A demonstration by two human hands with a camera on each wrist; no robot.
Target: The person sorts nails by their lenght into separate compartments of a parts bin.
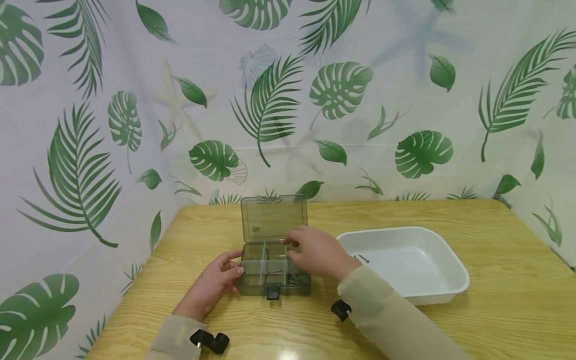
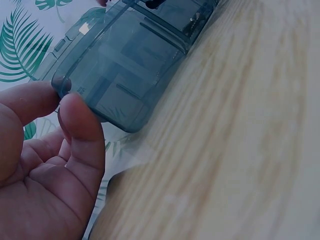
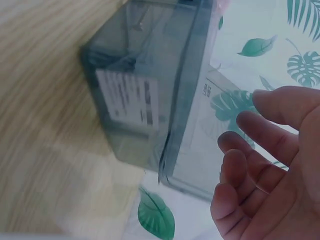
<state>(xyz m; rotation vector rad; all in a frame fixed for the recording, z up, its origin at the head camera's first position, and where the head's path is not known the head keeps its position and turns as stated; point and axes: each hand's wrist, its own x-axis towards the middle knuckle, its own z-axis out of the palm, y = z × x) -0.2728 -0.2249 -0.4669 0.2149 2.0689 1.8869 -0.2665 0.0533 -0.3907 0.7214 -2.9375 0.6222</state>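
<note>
A smoky clear plastic compartment box [image 1: 252,290] stands on the table with its lid [image 1: 274,217] raised at the back. My left hand [image 1: 215,282] holds the box's left side between thumb and index finger, as the left wrist view shows at the corner. Over the box's right half hovers my right hand [image 1: 315,250], fingers loosely bent and apart; nothing shows between them in the right wrist view [image 3: 270,165]. Several thin dark screws [image 1: 294,279] lie in the front right compartment, and a single one [image 1: 273,271] in the front middle one. The right hand hides the back right compartment.
To the right stands a white tray [image 1: 418,260], with a few small screws [image 1: 363,258] at its left end, partly behind the right forearm. A leaf-printed cloth [image 1: 288,100] hangs behind and beside the wooden table [image 1: 270,330]. The box's black latch [image 1: 272,291] faces me.
</note>
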